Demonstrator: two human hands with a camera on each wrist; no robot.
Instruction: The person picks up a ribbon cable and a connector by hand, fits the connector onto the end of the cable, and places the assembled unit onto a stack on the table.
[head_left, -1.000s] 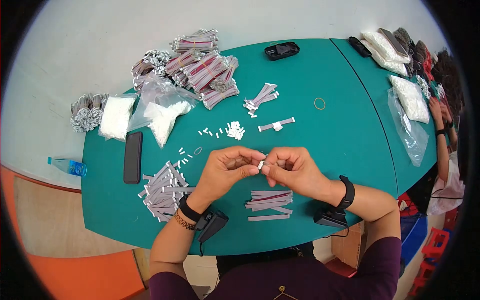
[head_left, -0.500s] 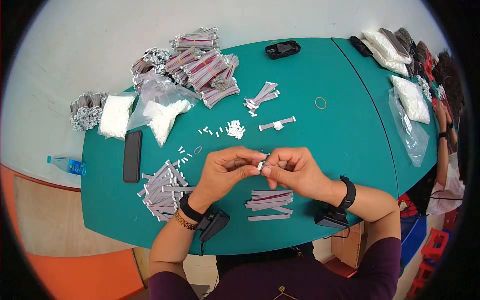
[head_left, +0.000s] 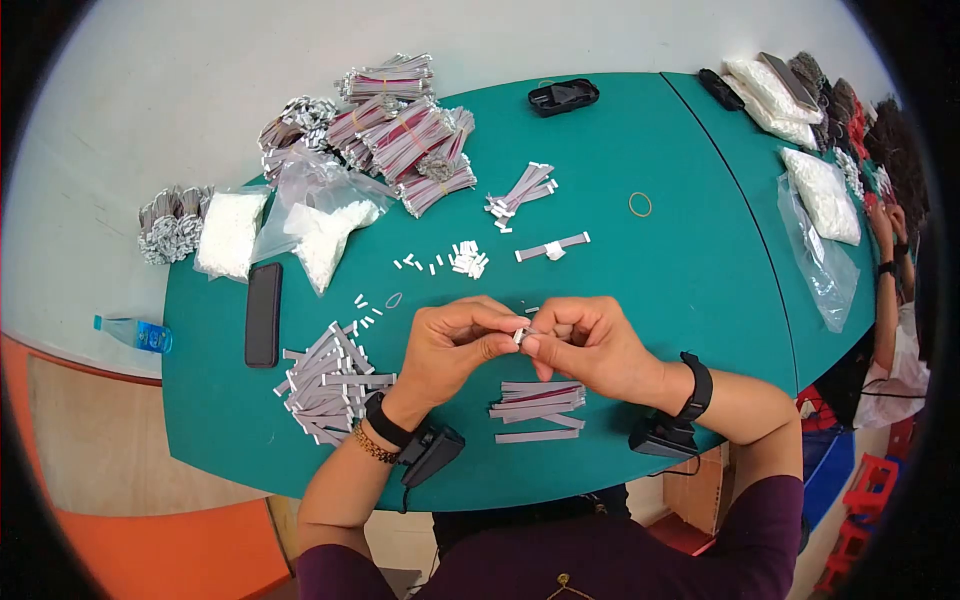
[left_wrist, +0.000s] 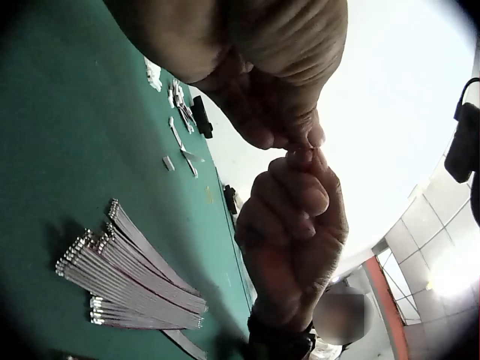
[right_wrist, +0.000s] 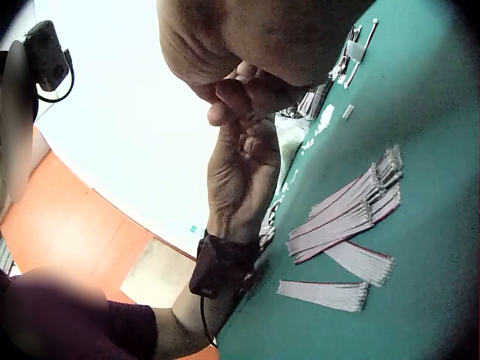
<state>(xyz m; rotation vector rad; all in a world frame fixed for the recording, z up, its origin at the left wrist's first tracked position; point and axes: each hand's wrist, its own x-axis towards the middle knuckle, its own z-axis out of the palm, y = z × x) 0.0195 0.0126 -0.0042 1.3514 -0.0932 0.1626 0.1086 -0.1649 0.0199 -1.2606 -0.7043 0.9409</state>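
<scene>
In front of the chest, both hands meet fingertip to fingertip above the table. The left hand (head_left: 447,345) pinches a small white connector (head_left: 519,337) between thumb and index finger. A grey bit of ribbon cable shows at the right hand (head_left: 597,345), whose thumb and fingers pinch it right against the connector; the rest of it is hidden by the fingers. Both wrist views show the joined fingertips from below, with the held pieces mostly covered. Below the hands lies a stack of grey ribbon cables (head_left: 540,396) edged in dark red.
White-ended ribbon cables (head_left: 330,385) are heaped left of the left hand. Loose white connectors (head_left: 468,260) lie beyond the hands. Farther back are bundled cables (head_left: 405,135), bags of white pieces (head_left: 232,235) and a phone (head_left: 263,315). Another person's hands (head_left: 885,225) are at the far right.
The hands stay together in almost the same place. The white connector has turned slightly between the fingertips, and a small white piece on the table behind them shows more clearly.
</scene>
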